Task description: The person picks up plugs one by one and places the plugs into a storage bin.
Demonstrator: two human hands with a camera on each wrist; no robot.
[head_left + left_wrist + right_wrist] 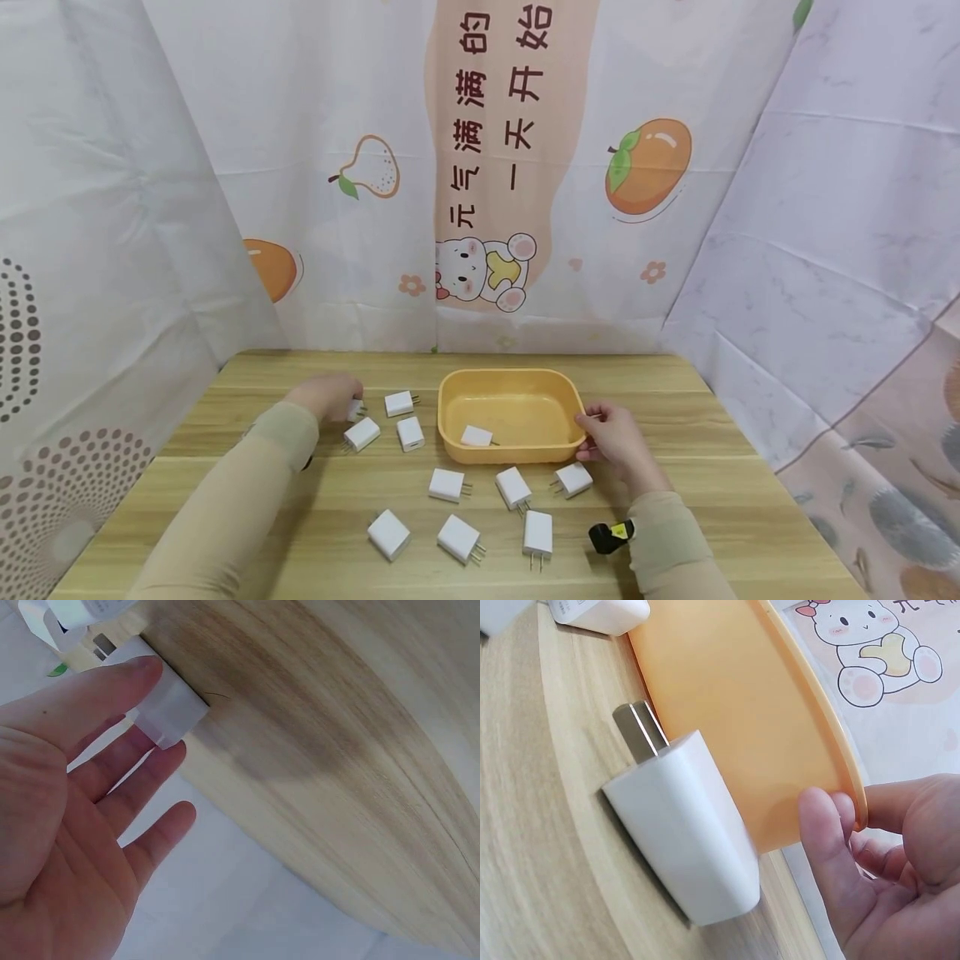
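On the worktop, toward its far edge: an orange tray (512, 414) sits a little right of the middle, with white plug chargers scattered to its left and on its near side.
Done: one charger in the tray (477, 436) lies on the tray floor near the front wall; by that count, the sorting looks barely begun.
Left hand: the left hand (327, 394) reaches to the far-left cluster and pinches the held charger (169, 712) between thumb and fingers, the other fingers fairly straight; its prongs show beside the hand in the head view. Whether it is off the wood I cannot tell.
Right hand: the right hand (617, 436) grips the tray's right rim, thumb (829, 847) on the outer wall and fingers curled over the edge, as if steadying it.
Left on the wood, far-left group: three chargers (400, 403) lie loose just beside the left hand.
Left on the wood, near side: seven more lie between the tray and the near edge, the nearest charger (684, 825) just beside the right hand, prongs pointing away from it.
Judgement: one in, one in hand, about ten yet to go.
Also there: a black and yellow wrist device (611, 533) on the right sleeve.
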